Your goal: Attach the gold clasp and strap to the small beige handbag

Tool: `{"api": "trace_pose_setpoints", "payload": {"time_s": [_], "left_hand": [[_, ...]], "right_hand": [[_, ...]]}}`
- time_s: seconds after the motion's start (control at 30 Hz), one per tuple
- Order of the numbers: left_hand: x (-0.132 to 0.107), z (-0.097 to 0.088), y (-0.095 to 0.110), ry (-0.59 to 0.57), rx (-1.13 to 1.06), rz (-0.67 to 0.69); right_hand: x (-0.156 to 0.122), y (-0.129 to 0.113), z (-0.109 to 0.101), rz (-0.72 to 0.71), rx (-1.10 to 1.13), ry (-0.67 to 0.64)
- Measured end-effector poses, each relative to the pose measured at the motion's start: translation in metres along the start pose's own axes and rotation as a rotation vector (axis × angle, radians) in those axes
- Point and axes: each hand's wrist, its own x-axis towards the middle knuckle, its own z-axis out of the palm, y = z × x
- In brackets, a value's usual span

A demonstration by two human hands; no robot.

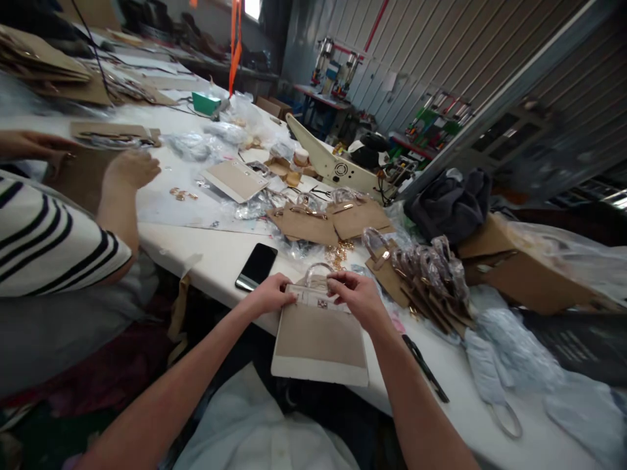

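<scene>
A tan bag panel (318,333) with a pale lower border hangs partly over the table's front edge in front of me. Along its top runs a whitish strip with small metal fittings, and a plastic-wrapped handle (317,266) loops up from it. My left hand (272,294) pinches the panel's upper left corner between thumb and fingers. By the handle's right base, my right hand (357,297) is closed with thumb and fingertips together; whatever lies between them is too small to make out. A black phone (257,266) rests just beyond my left hand.
Gold-coloured fittings (339,253) lie scattered past the handle. Brown bag pieces (308,224) and a row of wrapped handles (431,261) stand behind and to the right. A black pen-like tool (425,367) lies right of my forearm. At left, a co-worker's hand (130,170) handles another brown piece.
</scene>
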Motion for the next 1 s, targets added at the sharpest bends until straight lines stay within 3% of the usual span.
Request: {"api": "trace_pose_setpoints", "payload": {"time_s": [0.1, 0.23, 0.43, 0.63, 0.77, 1.0], "left_hand": [[0.001, 0.000, -0.001, 0.013, 0.002, 0.010], [-0.002, -0.002, 0.004, -0.026, -0.079, -0.036], [-0.016, -0.012, 0.015, 0.006, 0.101, 0.022], [-0.023, -0.008, 0.019, 0.056, 0.148, -0.003], [-0.025, -0.004, 0.024, 0.075, 0.117, -0.008], [-0.031, -0.005, 0.025, 0.132, 0.190, 0.063]], "right_hand": [[-0.034, 0.013, 0.001, 0.115, -0.005, -0.005], [-0.050, 0.029, 0.000, 0.154, -0.098, 0.093], [-0.053, 0.019, -0.002, -0.095, -0.185, 0.099], [-0.042, 0.001, 0.020, -0.428, -0.478, 0.001], [-0.030, 0.002, 0.044, -0.514, -0.701, -0.125], [-0.023, 0.004, 0.069, -0.606, -0.955, -0.148]]}}
